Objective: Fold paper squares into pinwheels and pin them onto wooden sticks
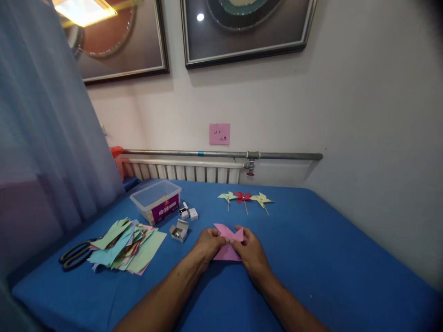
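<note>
Between my hands is a pink paper pinwheel (pixel 227 252), its corners partly folded toward the centre. My left hand (pixel 208 244) grips its left side, thumb pressed near the middle. On the other side my right hand (pixel 251 251) pinches the paper, with a folded corner standing up by its fingers. Whether a pin sits at the centre is hidden by my thumbs. Beyond my hands lie three pinwheels on sticks: a pale green one (pixel 227 197), a red one (pixel 243 197) and a pale yellow one (pixel 262 199). A small open white box (pixel 179 230) stands left of my left hand.
Coloured paper pieces (pixel 128 249) are heaped at left, partly over black-handled scissors (pixel 74 255). Behind them stands a clear plastic tub (pixel 155 190) holding sticks, with another small box (pixel 188 212) beside it. A blue cloth (pixel 328 258) covers the table; a pipe (pixel 290 156) runs along the wall.
</note>
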Motion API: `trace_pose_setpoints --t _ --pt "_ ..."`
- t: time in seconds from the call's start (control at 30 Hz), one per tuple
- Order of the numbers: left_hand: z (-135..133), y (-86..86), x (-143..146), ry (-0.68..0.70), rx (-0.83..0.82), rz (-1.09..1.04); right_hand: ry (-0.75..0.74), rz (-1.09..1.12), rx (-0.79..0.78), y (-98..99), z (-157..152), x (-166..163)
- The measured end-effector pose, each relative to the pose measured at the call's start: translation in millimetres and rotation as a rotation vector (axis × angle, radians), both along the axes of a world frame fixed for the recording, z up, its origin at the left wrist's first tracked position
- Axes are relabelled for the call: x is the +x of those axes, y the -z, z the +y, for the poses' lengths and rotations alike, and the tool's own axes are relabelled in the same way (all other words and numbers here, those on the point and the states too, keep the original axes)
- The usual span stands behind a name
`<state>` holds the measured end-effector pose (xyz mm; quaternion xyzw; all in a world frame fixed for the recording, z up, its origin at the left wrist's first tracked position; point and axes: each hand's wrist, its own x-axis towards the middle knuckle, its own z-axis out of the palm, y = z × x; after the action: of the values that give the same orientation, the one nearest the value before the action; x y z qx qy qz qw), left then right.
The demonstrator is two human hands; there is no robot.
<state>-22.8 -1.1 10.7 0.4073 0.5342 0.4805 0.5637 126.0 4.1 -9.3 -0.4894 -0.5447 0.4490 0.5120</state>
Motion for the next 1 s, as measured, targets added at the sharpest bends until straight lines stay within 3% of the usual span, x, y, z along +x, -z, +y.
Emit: trace_pose_setpoints --t 0.47,0.67,0.8,0.9,1.0 --pt "-3.4 -7.3 2.2 -0.004 -0.011 0.014 0.01 -0.044 -0.037 -8.2 -1.7 0.8" --pt "-2.7 -5.0 1.9 -0.012 -0.029 0.002 -0.059 0.04 -0.042 -4.8 0.7 0.8" --pt "-1.0 -1.4 0.5 -0.053 0.012 -0.14 -0.144 0.132 -0.033 -4.5 -0.9 -0.5" --pt "1.5 -0.7 -2.1 -0.096 0.032 -0.287 -0.122 0.017 0.1 -6.2 -9.5 0.5" --pt "3.6 -1.5 -4.9 -0.157 0.047 -0.367 -0.047 -0.277 0.38 -6.8 -20.5 2.0"
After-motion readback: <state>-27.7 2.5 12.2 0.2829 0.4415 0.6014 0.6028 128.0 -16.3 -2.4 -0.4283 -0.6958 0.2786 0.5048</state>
